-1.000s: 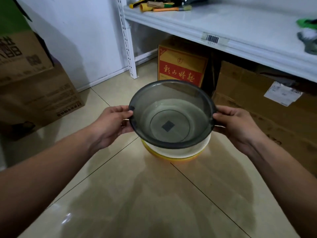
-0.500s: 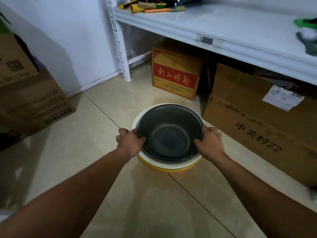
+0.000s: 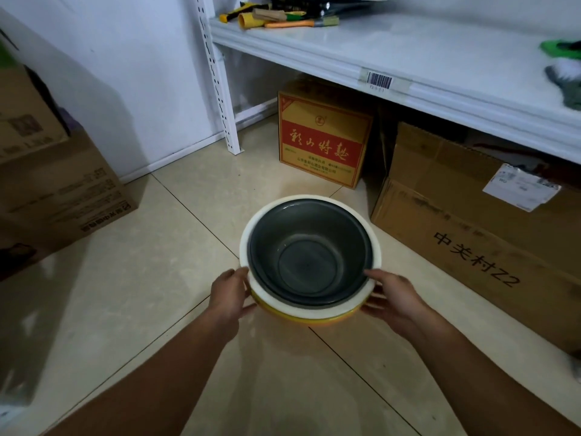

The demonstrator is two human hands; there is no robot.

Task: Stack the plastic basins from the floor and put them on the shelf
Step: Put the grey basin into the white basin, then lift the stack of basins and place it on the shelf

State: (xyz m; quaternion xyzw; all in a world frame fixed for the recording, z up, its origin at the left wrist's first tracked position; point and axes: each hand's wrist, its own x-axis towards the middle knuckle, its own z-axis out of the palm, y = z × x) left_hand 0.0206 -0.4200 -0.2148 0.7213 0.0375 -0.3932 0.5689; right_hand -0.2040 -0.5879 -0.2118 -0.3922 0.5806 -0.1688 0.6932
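Observation:
A dark grey basin [image 3: 309, 256] sits nested inside a white basin [image 3: 267, 298], which rests in a yellow basin [image 3: 308, 319] at the bottom of the stack. The stack is low over the tiled floor, in front of the shelf. My left hand [image 3: 228, 294] cups the stack's left side, thumb on the white rim and fingers under the yellow basin. On the right side my right hand [image 3: 393, 297] holds it the same way. The white shelf board [image 3: 408, 48] runs across the upper right, above the stack.
Brushes and tools [image 3: 276, 18] lie at the shelf's back left, green and grey items [image 3: 566, 73] at its right. Under the shelf stand a red-and-yellow carton [image 3: 323, 140] and a brown carton [image 3: 478, 234]. More cartons [image 3: 53, 171] stand left. A white upright [image 3: 218, 77] carries the shelf.
The grey basin went down into the white one. My hands have since slid from the grey rim to the sides and underside of the whole stack.

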